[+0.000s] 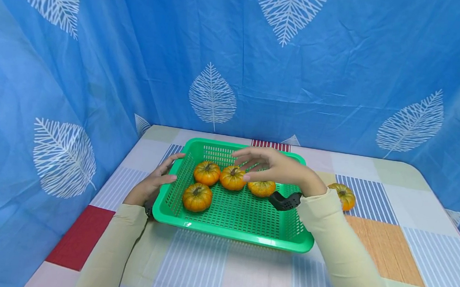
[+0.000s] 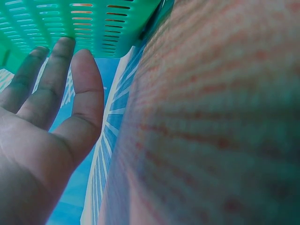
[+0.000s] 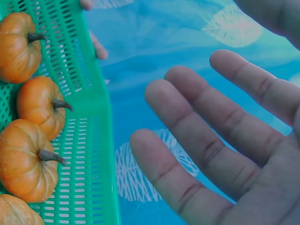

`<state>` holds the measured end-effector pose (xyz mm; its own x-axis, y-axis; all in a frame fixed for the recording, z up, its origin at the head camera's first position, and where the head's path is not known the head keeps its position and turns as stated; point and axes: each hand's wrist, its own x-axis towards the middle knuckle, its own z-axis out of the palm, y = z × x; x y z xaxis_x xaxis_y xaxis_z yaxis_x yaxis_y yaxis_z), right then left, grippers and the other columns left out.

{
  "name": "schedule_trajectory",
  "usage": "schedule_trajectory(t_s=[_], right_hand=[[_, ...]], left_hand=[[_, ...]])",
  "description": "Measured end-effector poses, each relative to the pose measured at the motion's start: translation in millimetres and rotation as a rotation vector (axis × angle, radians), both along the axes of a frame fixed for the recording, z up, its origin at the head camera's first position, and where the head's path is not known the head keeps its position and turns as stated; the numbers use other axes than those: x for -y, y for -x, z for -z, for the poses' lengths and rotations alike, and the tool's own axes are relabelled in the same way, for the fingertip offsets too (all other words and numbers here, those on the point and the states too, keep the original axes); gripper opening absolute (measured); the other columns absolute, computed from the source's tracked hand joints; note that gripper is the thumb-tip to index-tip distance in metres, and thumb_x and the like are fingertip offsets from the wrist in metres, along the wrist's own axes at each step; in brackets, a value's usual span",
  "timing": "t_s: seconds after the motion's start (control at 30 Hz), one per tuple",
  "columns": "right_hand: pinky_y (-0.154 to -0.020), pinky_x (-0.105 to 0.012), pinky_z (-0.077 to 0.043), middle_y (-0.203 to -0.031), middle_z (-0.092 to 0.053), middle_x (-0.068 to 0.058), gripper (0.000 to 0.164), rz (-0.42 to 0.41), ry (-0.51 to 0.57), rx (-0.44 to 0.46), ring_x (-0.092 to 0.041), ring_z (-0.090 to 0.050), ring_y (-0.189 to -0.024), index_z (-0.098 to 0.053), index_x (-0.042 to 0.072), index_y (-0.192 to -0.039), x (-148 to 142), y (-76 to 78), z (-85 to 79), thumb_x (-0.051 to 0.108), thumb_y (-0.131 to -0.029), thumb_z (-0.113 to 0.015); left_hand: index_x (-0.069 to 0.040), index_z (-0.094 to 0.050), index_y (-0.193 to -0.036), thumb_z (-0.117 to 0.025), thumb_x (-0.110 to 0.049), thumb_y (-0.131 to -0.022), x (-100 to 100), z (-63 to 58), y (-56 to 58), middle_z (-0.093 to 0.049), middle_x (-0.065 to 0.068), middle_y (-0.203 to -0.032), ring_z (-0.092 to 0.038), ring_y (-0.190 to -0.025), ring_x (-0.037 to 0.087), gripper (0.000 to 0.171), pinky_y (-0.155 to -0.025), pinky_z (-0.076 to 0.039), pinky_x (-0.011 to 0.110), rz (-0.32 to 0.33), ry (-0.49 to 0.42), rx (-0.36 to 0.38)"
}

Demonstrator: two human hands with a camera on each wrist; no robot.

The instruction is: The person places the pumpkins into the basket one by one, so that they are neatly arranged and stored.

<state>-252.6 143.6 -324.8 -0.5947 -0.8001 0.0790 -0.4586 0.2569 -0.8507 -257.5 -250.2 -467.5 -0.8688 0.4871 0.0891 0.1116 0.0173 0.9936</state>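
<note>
Our left hand (image 1: 155, 180), unclenched, sat at the basket's (image 1: 225, 233) nine o'clock side, seemingly steadying it; our right hand (image 1: 275, 165), grip released, hovered above. Four pumpkins (image 1: 197, 198) lay inside, another pumpkin (image 1: 343, 197) on the tabletop (image 1: 378, 245) at three o'clock.

The head view is bright, the blue curtain (image 1: 269, 82) showing slight glare, while both wrist views look dimmer.

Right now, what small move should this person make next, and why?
I'd suggest moving the right hand toward the outside pumpkin: that hand appears to hold nothing, four pumpkins sit in the green basket, and this one lies on the tablecloth to its right. The left hand is at the basket's left side.
</note>
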Motion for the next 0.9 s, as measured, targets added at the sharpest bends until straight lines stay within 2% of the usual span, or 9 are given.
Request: schedule_trajectory(t_s=[0.1, 0.27, 0.4, 0.53, 0.73, 0.9], right_hand=[[-0.112, -0.053, -0.054, -0.147, -0.062, -0.025, 0.055, 0.016, 0.057, 0.007, -0.04, -0.063, -0.131, -0.054, -0.003, -0.154, -10, -1.1, 0.8, 0.008, -0.103, -0.074], [-0.11, -0.04, -0.057, -0.146, -0.063, -0.023, 0.054, 0.056, 0.109, -0.001, -0.03, -0.065, -0.13, -0.055, -0.004, -0.152, -27, -5.2, -0.5, 0.007, -0.103, -0.074], [-0.111, -0.038, -0.056, -0.147, -0.064, -0.021, 0.053, 0.097, 0.123, -0.018, -0.032, -0.065, -0.13, -0.057, -0.004, -0.151, -38, -12.2, -3.0, 0.004, -0.102, -0.074], [-0.108, -0.035, -0.057, -0.144, -0.066, -0.015, 0.051, 0.149, 0.141, -0.04, -0.033, -0.065, -0.129, -0.059, 0.0, -0.15, -49, -20.8, -4.1, 0.004, -0.102, -0.074], [-0.102, -0.029, -0.06, -0.138, -0.069, -0.007, 0.045, 0.21, 0.197, -0.121, -0.022, -0.069, -0.123, -0.062, 0.001, -0.148, -68, -30.6, -1.4, -0.001, -0.103, -0.07], [-0.1, -0.024, -0.059, -0.136, -0.071, 0.0, 0.045, 0.264, 0.249, -0.133, -0.017, -0.068, -0.121, -0.065, 0.01, -0.146, -81, -36.7, 3.0, -0.005, -0.104, -0.065]], left_hand=[[-0.017, -0.023, -0.17, -0.067, -0.043, -0.105, 0, -0.1, 0.4, -0.017, 0.03, -0.172, -0.052, -0.131, 0.011, 0.083, -0.102, -0.056, 0.027, -0.003, 0.006, -0.004], [-0.018, -0.025, -0.169, -0.067, -0.042, -0.105, 1, 0.3, 0.8, -0.016, 0.03, -0.172, -0.051, -0.131, 0.011, 0.081, -0.102, -0.056, 0.027, -0.003, 0.005, -0.015], [-0.021, -0.027, -0.168, -0.068, -0.041, -0.105, 1, 0.7, 1.1, -0.017, 0.031, -0.171, -0.053, -0.13, 0.011, 0.078, -0.102, -0.057, 0.027, 0.005, -0.006, -0.015], [-0.021, -0.027, -0.168, -0.068, -0.041, -0.105, 2, 0.9, 1.1, -0.017, 0.032, -0.17, -0.054, -0.128, 0.01, 0.078, -0.101, -0.057, 0.027, 0.011, -0.018, -0.01], [-0.02, -0.025, -0.169, -0.068, -0.043, -0.105, 1, 1.0, 0.5, -0.016, 0.03, -0.172, -0.053, -0.13, 0.011, 0.081, -0.103, -0.057, 0.028, 0.005, -0.011, -0.004], [-0.018, -0.024, -0.169, -0.068, -0.043, -0.105, 1, 2.4, 1.8, -0.016, 0.031, -0.172, -0.052, -0.13, 0.01, 0.082, -0.103, -0.057, 0.028, 0.008, -0.01, -0.009]])
